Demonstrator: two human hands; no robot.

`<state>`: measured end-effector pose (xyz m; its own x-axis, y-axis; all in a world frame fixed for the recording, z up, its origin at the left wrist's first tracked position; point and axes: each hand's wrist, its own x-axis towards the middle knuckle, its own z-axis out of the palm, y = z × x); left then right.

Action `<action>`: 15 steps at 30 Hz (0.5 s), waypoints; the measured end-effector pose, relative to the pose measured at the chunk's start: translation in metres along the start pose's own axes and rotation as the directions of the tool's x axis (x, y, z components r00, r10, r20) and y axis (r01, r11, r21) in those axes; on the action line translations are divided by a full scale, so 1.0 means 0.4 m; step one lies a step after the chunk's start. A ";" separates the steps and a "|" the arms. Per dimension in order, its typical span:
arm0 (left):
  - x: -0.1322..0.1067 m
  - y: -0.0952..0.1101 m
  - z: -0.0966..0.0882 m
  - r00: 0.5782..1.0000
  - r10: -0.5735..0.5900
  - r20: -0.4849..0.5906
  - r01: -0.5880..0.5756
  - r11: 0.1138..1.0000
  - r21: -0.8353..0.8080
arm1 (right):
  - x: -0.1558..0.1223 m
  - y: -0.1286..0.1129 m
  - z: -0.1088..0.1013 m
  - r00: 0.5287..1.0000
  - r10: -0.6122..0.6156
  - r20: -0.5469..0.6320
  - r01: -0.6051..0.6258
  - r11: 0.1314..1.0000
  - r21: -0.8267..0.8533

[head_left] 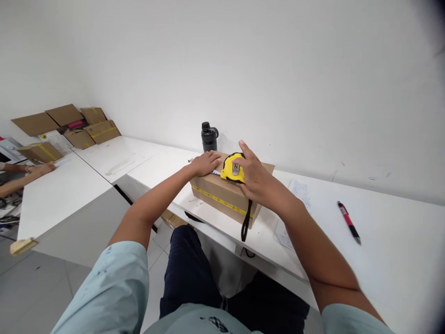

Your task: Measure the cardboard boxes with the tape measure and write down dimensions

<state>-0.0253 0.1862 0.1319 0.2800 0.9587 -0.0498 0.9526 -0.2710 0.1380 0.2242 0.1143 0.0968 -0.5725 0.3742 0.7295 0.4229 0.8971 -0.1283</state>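
A brown cardboard box (222,192) with yellow tape along its front side sits on the white table before me. My right hand (257,178) grips a yellow and black tape measure (232,168) over the top of the box. The index finger points upward, and a black wrist strap (246,222) hangs down past the box's front. My left hand (206,163) rests on the left part of the box top with its fingers stretched out. A short pale strip shows between that hand and the tape measure; the fingertips' underside is hidden.
Behind the box stands a black bottle (209,137). A red and black pen (349,222) and a written-on paper (299,192) lie to the right. Several cardboard boxes (102,131) are at the far left, near another person's hands (43,170).
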 end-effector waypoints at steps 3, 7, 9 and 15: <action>-0.003 0.007 -0.001 0.999 -0.042 0.024 0.041 0.999 0.032 | 0.003 -0.003 0.026 0.999 -0.031 -0.007 0.031 0.999 -0.037; -0.015 0.024 -0.007 0.996 -0.075 0.037 0.072 0.994 0.079 | 0.009 0.002 0.062 0.997 -0.082 -0.008 0.081 0.993 -0.085; -0.018 0.030 -0.008 0.996 -0.085 0.041 0.081 0.992 0.094 | 0.012 0.012 0.063 0.996 -0.087 0.004 0.087 0.993 -0.073; -0.023 0.031 -0.007 0.996 -0.075 0.044 0.071 0.994 0.083 | 0.017 -0.012 -0.002 0.990 -0.113 0.083 0.110 0.993 0.041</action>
<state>-0.0162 0.1743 0.1370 0.2127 0.9716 -0.1037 0.9767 -0.2083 0.0515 0.2188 0.1123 0.1029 -0.6732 0.2884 0.6809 0.3281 0.9417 -0.0745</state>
